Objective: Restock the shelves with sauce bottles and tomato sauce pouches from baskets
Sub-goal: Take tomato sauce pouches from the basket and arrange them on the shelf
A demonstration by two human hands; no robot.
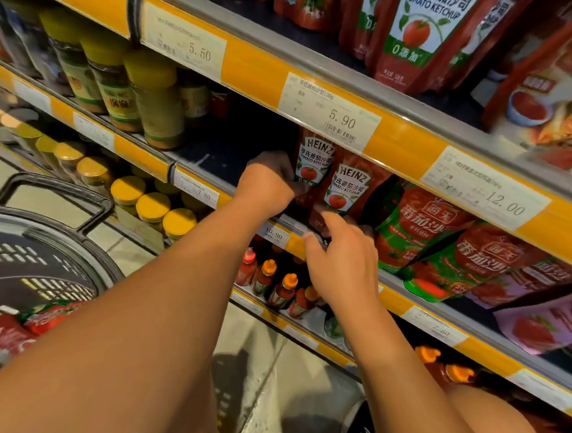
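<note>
Heinz ketchup pouches stood upright at middle shelf front, under 5.90 tag. Left hand gripped far-left pouch edge; right hand pinched near pouch base. Step: seating pouches. Next, likely: release, fetch more from basket at left.

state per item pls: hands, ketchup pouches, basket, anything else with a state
left hand: grips the rear Heinz pouch, upright on the shelf
right hand: fingers curled on the base of the front Heinz pouch, upright
green-and-red pouches: leaning over, overlapping
basket: on the left, some red pouches inside
yellow-lid jars: upright, lids on
orange-cap bottles: capped, tilted in this view
</note>
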